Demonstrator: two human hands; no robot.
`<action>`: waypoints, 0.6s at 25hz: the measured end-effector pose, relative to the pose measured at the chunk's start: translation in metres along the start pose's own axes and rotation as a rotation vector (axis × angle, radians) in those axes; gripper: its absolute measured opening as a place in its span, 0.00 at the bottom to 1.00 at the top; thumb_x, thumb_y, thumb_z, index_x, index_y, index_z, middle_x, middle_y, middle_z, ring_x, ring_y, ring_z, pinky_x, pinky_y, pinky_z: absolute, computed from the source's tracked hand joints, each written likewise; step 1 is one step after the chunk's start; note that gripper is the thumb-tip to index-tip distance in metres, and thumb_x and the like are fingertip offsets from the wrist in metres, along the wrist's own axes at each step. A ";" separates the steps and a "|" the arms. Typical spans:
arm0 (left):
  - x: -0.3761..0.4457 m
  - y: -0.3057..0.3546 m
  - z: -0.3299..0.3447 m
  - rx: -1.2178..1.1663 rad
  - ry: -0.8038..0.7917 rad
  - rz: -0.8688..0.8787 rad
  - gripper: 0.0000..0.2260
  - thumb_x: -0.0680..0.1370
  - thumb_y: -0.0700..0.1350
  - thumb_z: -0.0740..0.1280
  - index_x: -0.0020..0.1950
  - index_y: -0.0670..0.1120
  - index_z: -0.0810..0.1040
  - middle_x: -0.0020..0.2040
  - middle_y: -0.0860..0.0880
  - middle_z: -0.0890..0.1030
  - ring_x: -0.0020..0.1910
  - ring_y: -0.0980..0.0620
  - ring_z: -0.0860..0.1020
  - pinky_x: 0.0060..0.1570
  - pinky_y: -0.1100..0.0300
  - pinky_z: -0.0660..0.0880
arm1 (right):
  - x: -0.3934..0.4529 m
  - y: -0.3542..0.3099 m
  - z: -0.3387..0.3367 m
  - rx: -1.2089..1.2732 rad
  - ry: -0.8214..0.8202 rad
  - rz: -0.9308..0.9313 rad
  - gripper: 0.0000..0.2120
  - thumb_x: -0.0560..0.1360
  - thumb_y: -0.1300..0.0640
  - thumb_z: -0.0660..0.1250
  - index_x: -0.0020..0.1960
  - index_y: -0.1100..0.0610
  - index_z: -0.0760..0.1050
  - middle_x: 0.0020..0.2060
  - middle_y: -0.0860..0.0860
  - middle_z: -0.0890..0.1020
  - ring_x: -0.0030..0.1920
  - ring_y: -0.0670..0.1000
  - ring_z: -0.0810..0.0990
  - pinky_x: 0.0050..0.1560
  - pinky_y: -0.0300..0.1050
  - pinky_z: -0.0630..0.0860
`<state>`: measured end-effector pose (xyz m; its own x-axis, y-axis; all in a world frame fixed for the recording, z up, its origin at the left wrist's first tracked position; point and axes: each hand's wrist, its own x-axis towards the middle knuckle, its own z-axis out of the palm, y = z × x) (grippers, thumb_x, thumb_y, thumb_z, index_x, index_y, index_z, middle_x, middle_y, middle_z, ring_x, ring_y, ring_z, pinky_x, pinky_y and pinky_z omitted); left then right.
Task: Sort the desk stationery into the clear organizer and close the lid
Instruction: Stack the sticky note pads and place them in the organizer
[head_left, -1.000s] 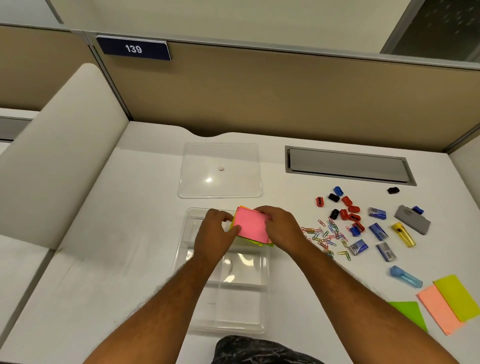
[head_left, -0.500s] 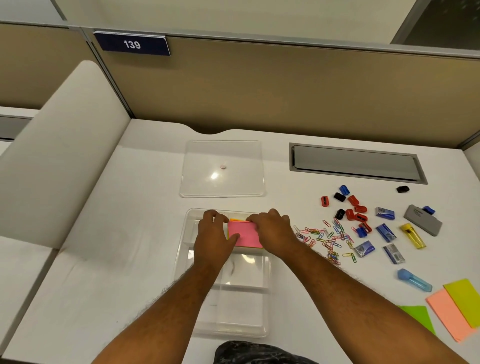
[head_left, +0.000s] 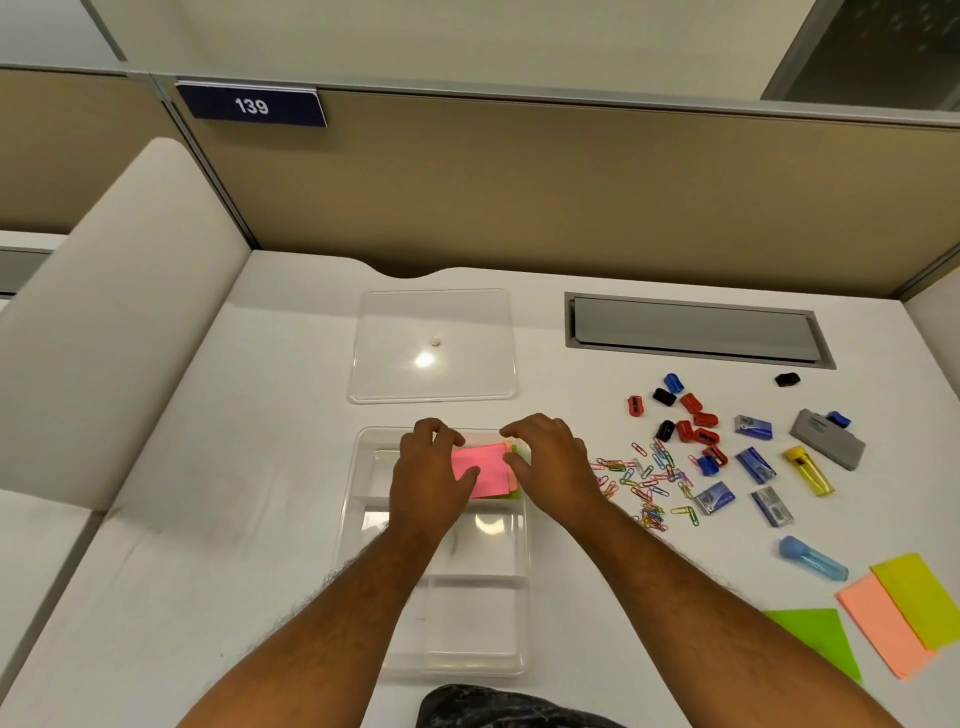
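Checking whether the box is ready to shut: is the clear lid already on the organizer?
No, the lid lies flat on the desk behind the open organizer.

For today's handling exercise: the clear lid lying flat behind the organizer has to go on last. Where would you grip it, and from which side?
Probably best by its two short side edges, one hand each. The clear lid lies flat on the desk, wide and thin, and its small centre knob looks too tiny for a steady hold. Come from above and slide fingertips under the left and right rims, which are free of other items.
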<state>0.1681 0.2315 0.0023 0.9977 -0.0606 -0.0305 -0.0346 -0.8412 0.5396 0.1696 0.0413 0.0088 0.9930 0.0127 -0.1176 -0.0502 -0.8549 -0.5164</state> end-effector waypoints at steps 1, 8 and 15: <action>-0.001 0.006 0.001 0.021 0.001 0.036 0.17 0.71 0.54 0.75 0.57 0.53 0.76 0.62 0.54 0.71 0.58 0.51 0.72 0.49 0.55 0.77 | -0.006 0.007 -0.002 0.044 0.022 0.012 0.15 0.78 0.51 0.71 0.64 0.45 0.79 0.62 0.44 0.80 0.63 0.51 0.75 0.60 0.55 0.74; -0.033 0.087 0.035 0.032 -0.067 0.350 0.15 0.73 0.52 0.73 0.57 0.52 0.78 0.61 0.54 0.74 0.57 0.50 0.73 0.54 0.54 0.75 | -0.075 0.078 -0.030 0.166 0.132 0.161 0.14 0.77 0.52 0.74 0.62 0.47 0.81 0.58 0.45 0.83 0.59 0.49 0.79 0.62 0.51 0.78; -0.086 0.179 0.095 0.028 -0.288 0.490 0.15 0.75 0.53 0.72 0.60 0.52 0.78 0.62 0.53 0.76 0.62 0.51 0.73 0.58 0.57 0.75 | -0.162 0.174 -0.064 0.094 0.077 0.356 0.18 0.77 0.47 0.74 0.65 0.44 0.78 0.61 0.44 0.82 0.59 0.48 0.79 0.61 0.52 0.80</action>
<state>0.0706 0.0349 0.0219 0.8085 -0.5884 -0.0124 -0.4953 -0.6915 0.5258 0.0066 -0.1431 -0.0074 0.9165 -0.3190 -0.2415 -0.3999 -0.7475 -0.5304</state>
